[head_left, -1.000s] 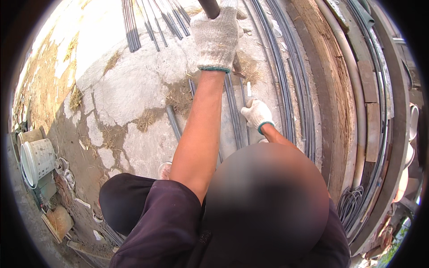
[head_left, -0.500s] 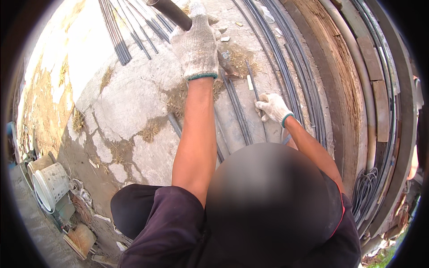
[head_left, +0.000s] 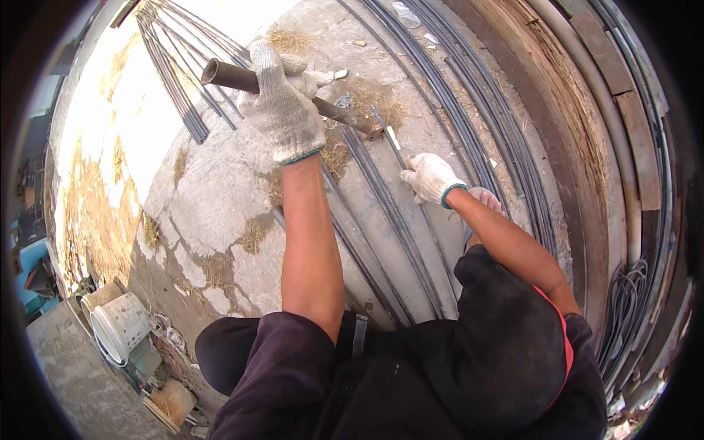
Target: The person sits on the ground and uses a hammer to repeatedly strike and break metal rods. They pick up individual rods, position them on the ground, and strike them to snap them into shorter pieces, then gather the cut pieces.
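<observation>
My left hand [head_left: 282, 110], in a white knit glove with a green cuff, is closed around a rusty metal pipe [head_left: 341, 114]. The pipe slants across the view, its open end up at the left and its other end low at the right, close to the top of a thin steel rod [head_left: 438, 238]. Around that rod is my right hand [head_left: 429, 177], gloved the same way, holding it a little below its upper end. Whether pipe and rod touch I cannot tell. More dark rods [head_left: 392, 209] lie on the concrete just left of it.
Long steel bars [head_left: 455, 95] run along the right, beside a weathered timber beam [head_left: 539, 88]. A coil of cable [head_left: 625, 293] lies beyond. Another rod bundle [head_left: 172, 81] rests at the upper left. White buckets [head_left: 121, 326] stand at the lower left on cracked ground.
The pipe has swung down, from rising steeply to lying flatter, and its lower end is nearer the rod's tip. My left hand keeps its grip; my right hand still holds the rod.
</observation>
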`<state>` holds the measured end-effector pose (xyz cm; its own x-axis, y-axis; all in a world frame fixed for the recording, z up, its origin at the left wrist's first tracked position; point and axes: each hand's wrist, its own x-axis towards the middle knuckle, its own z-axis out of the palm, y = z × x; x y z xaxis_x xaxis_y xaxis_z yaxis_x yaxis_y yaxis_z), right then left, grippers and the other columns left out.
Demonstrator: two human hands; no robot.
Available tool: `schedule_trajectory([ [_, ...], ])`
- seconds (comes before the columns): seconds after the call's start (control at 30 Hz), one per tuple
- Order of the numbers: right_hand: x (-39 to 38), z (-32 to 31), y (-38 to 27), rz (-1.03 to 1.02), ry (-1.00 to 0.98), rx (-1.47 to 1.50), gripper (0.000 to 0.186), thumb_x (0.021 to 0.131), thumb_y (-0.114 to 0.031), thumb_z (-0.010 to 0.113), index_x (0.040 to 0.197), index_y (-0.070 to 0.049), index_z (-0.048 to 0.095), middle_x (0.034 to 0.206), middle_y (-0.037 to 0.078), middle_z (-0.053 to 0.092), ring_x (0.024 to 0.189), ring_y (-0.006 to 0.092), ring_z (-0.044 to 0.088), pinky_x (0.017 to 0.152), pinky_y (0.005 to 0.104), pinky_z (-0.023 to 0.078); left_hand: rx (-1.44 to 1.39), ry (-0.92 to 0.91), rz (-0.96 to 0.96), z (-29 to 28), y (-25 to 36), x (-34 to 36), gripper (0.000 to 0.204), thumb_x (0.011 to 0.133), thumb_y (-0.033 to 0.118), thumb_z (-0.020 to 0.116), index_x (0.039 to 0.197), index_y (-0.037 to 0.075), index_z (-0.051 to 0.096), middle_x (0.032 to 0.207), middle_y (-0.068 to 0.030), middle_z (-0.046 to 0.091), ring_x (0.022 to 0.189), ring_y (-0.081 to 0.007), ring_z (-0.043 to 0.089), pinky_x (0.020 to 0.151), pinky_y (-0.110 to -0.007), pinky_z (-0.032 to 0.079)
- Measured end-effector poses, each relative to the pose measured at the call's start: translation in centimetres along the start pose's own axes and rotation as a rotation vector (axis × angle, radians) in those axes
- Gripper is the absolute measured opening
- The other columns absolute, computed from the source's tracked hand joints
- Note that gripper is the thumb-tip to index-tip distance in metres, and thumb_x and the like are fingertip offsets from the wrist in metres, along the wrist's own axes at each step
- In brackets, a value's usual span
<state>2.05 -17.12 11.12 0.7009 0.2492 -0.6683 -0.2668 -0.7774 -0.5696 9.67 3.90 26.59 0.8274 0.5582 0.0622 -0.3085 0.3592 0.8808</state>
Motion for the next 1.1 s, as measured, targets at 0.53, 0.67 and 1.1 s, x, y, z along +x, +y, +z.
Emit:
schedule_trajectory([
  [0.53,1.1,2.2,1.3,-0.273,0.189,-0.606,0.023,0.098,-0.022,0.061,0.100,-0.003,0.074,0.097,0.023,0.076,0.094,0.0405,0.076,0.083,0.0503,0.060,-0.026,-0.243,-0.053,-0.7,-1.8,0.1,0.043,0.101,0.037,0.074,0.079,0.001,0.066,0.057,-0.0032,0.058,0.053,-0.0131,0.062,0.048,-0.028,0.048],
  [0.67,3.0,3.3,3.3,-0.277,0.208,-0.663,0.021,0.095,-0.021,0.063,0.099,-0.005,0.075,0.098,0.023,0.077,0.095,0.0414,0.075,0.083,0.0505,0.060,0.299,-0.248,0.055,2.2,-3.0,1.9,0.046,0.100,0.042,0.074,0.080,0.000,0.073,0.060,-0.0056,0.066,0.053,-0.0125,0.064,0.051,-0.029,0.049],
  [1.1,2.5,2.4,0.7,-0.176,0.251,-0.643,0.027,0.095,-0.031,0.068,0.098,-0.008,0.080,0.094,0.019,0.078,0.090,0.0392,0.077,0.076,0.0518,0.061,0.082,-0.347,0.087,5.4,1.2,2.5,0.025,0.105,0.022,0.070,0.092,0.000,0.070,0.066,-0.0008,0.055,0.056,-0.0103,0.052,0.059,-0.031,0.062],
])
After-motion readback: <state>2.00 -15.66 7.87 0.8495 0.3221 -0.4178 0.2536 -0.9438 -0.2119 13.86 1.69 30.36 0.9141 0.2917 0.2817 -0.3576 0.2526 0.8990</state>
